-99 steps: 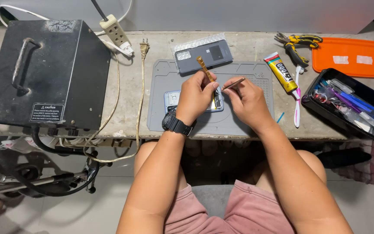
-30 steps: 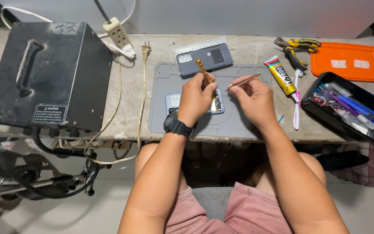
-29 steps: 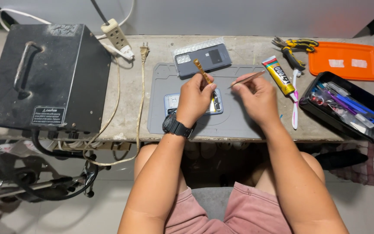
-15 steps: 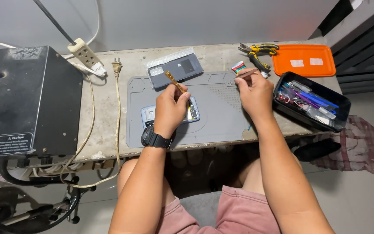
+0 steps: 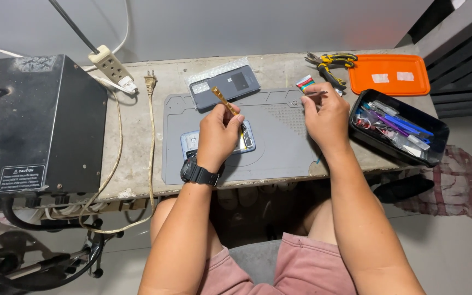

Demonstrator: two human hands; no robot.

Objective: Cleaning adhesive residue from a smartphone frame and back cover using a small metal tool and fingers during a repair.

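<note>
Pinching a thin gold flex strip (image 5: 224, 101), the left hand (image 5: 218, 136) rests over the opened phone (image 5: 190, 143) on the grey mat (image 5: 279, 147). At three o'clock, the right hand (image 5: 326, 113) grips slim tweezers (image 5: 314, 94) near the black tool tray (image 5: 435, 145) on the worktop (image 5: 137, 120).

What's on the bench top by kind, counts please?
Mats: 1, grey work mat
Phones: 2, opened phone under the left hand, grey phone back
Trays: 2, orange tray, black tool tray
Pliers: 1, yellow-handled pliers
Black boxes: 1, black box
Power strips: 1, power strip
Total: 8
</note>
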